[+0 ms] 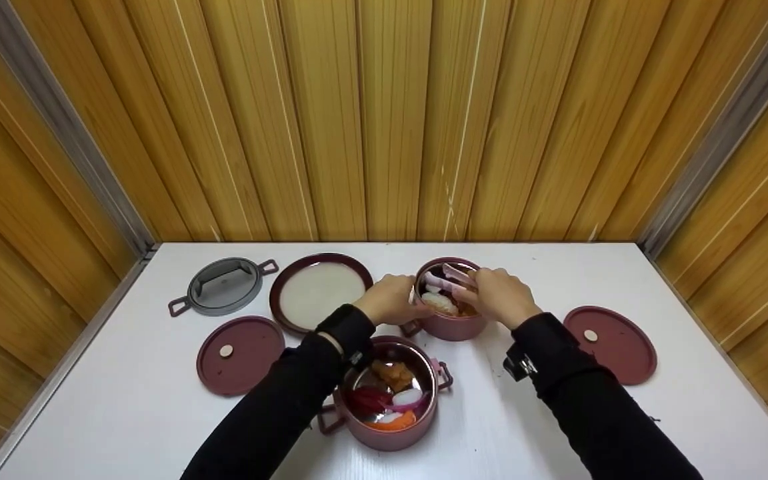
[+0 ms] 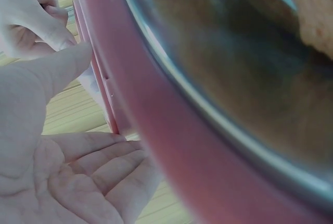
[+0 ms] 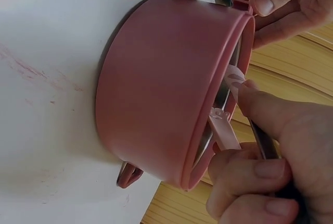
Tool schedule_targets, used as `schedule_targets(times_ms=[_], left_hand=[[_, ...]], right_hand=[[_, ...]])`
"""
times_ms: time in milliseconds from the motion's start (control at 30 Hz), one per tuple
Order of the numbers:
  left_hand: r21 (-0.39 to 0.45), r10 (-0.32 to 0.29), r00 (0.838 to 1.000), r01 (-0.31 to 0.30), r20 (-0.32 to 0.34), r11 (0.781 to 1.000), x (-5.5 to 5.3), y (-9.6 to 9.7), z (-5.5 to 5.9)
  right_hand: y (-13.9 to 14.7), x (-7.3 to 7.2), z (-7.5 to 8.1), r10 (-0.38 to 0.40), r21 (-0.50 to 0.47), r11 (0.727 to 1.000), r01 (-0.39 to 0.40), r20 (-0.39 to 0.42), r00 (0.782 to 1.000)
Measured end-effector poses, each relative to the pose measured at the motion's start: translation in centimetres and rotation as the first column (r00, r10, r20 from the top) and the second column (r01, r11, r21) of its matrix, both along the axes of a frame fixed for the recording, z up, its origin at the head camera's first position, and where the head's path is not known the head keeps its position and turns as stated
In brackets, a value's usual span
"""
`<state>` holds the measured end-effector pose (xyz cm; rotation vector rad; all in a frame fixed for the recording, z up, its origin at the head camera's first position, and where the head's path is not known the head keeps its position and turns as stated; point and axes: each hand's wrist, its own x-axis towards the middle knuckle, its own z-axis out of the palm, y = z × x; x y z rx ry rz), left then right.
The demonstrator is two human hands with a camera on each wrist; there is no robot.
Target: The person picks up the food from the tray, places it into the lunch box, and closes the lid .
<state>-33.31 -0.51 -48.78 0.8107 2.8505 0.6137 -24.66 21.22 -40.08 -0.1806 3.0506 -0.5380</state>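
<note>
Tongs reach into the far pot, both hands at its rim

The pale-pink-ended tongs (image 3: pixel 225 133) slant over the mouth of the far pot (image 1: pixel 454 330), their two separate ends inside its opening. The right hand (image 1: pixel 507 297) has its grip clenched around their dark handle on the right of that pot. A pale food piece (image 1: pixel 439 305) lies in the pot beneath the tongs. On the opposite side, the left hand (image 1: pixel 391 298) touches the left part of the rim, its grip not clenched: the fingers extend nearly straight, with the thumb apart from them.

Nearer and slightly left stands the near pot (image 1: pixel 397 440), pink outside and shiny inside, beside the left forearm. It holds a brown food piece (image 1: pixel 392 375), a dark-red piece (image 1: pixel 367 400), a purple-and-white onion-like piece (image 1: pixel 409 400) and an orange piece (image 1: pixel 396 421) at its near side.

Left of the far pot is a cream plate (image 1: pixel 321 297) with a dark brown rim. Farther left sits a grey piece of cookware (image 1: pixel 227 293) with loop handles on two sides and a raised bar across its top. A maroon lid (image 1: pixel 251 373) with a pale knob lies nearer on the left; a matching lid (image 1: pixel 621 353) lies on the right.

Everything rests on a white table (image 1: pixel 124 400), with reddish smears beside the far pot. Yellow wood-grain panels (image 1: pixel 391 133) rise behind. Black sleeves (image 1: pixel 271 400) cover both arms.
</note>
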Motion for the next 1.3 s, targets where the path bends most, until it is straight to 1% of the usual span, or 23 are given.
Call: schedule_targets(times_ms=[33, 67, 100, 133, 167, 233, 267, 300, 333, 367, 400, 467, 500, 533, 567, 600, 633, 733, 833, 933, 1033, 1167, 1300], left_hand=[[0.003, -0.001, 1.000, 0.001, -0.007, 1.000, 0.3, -0.1, 0.3], [0.007, 0.001, 1.000, -0.001, -0.003, 1.000, 0.4, -0.2, 0.4], [0.001, 0.000, 1.000, 0.000, 0.000, 1.000, 0.2, -0.2, 0.2], [-0.011, 0.005, 1.000, -0.004, 0.020, 1.000, 0.0, -0.1, 0.3], [-0.012, -0.002, 0.999, 0.002, 0.036, 1.000, -1.5, -0.2, -1.1], [-0.006, -0.008, 1.000, 0.008, 0.002, 1.000, -2.9, -0.3, -2.9], [-0.018, -0.003, 1.000, 0.003, -0.004, 1.000, -2.1, -0.5, -2.0], [-0.031, -0.001, 1.000, 0.001, -0.004, 1.000, -1.8, -0.6, -1.3], [-0.029, -0.003, 1.000, 0.002, -0.028, 1.000, -2.1, -0.8, -1.7], [-0.022, 0.002, 0.999, -0.003, -0.045, 1.000, -1.2, -1.0, -0.8], [-0.007, 0.012, 0.999, -0.012, -0.042, 1.000, 0.0, -1.2, 0.6], [0.014, 0.020, 1.000, -0.020, -0.013, 1.000, 2.6, -1.7, 3.7], [0.037, 0.024, 1.000, -0.025, 0.007, 0.999, 2.7, -1.9, 3.9], [0.054, 0.027, 1.000, -0.028, 0.012, 0.998, 3.5, -2.2, 4.7], [0.066, 0.034, 0.999, -0.037, 0.036, 0.997, 5.3, -2.4, 6.7], [0.086, 0.036, 0.998, -0.041, 0.055, 0.995, 6.1, -2.7, 7.6], [0.101, 0.035, 0.998, -0.040, 0.051, 0.994, 6.6, -2.9, 8.0], [0.125, 0.044, 0.998, -0.049, 0.039, 0.991, 7.6, -3.7, 8.5], [0.152, 0.063, 0.998, -0.067, 0.031, 0.986, 8.2, -4.6, 8.6], [0.184, 0.083, 0.996, -0.084, 0.009, 0.979, 8.8, -5.5, 8.5], [0.218, 0.089, 0.996, -0.082, -0.023, 0.973, 9.5, -6.4, 8.3], [0.254, 0.097, 0.994, -0.081, -0.048, 0.964, 10.7, -7.6, 7.9], [0.279, 0.133, 0.988, -0.108, -0.073, 0.954, 11.8, -8.7, 7.7]], right_hand=[[0.1, 0.0, 0.0, 0.000, -0.002, 1.000, 0.000, -0.002, 1.000], [0.2, 0.1, 0.1, 0.001, -0.005, 1.000, -0.001, -0.006, 1.000], [0.3, 0.2, 0.2, 0.001, -0.007, 1.000, -0.001, -0.008, 1.000], [0.4, 0.3, 0.3, 0.002, -0.009, 1.000, -0.002, -0.011, 1.000], [0.5, 0.3, 0.4, 0.000, -0.012, 1.000, 0.000, -0.013, 1.000], [0.8, 0.4, 0.5, -0.003, -0.018, 1.000, 0.003, -0.014, 1.000], [0.9, 0.5, 0.6, -0.005, -0.020, 1.000, 0.004, -0.014, 1.000], [1.1, 0.5, 0.6, -0.004, -0.024, 1.000, 0.004, -0.015, 1.000], [1.3, 0.6, 0.7, -0.002, -0.029, 1.000, 0.001, -0.019, 1.000], [1.5, 0.6, 0.7, 0.001, -0.036, 0.999, -0.002, -0.025, 1.000], [1.7, 0.7, 0.7, 0.001, -0.041, 0.999, -0.003, -0.033, 0.999], [2.1, 1.0, 0.7, 0.002, -0.052, 0.999, -0.004, -0.055, 0.999], [2.3, 1.1, 0.8, 0.002, -0.062, 0.998, -0.006, -0.066, 0.998], [2.5, 1.3, 0.8, 0.000, -0.070, 0.998, -0.005, -0.077, 0.997], [2.7, 1.5, 0.8, -0.003, -0.079, 0.997, -0.004, -0.086, 0.996], [2.9, 1.6, 0.8, -0.008, -0.088, 0.996, -0.001, -0.094, 0.996], [3.2, 1.8, 0.8, -0.009, -0.093, 0.996, -0.001, -0.104, 0.995], [3.8, 2.3, 0.9, -0.022, -0.107, 0.994, 0.008, -0.126, 0.992], [4.5, 3.0, 1.0, -0.046, -0.118, 0.993, 0.030, -0.135, 0.990], [5.1, 3.7, 0.9, -0.089, -0.141, 0.987, 0.073, -0.109, 0.990], [5.8, 4.5, 0.7, -0.132, -0.166, 0.979, 0.117, -0.082, 0.988], [6.5, 5.5, 0.1, -0.173, -0.189, 0.970, 0.155, -0.081, 0.982], [7.2, 6.6, -0.6, -0.217, -0.189, 0.962, 0.198, -0.083, 0.973]])
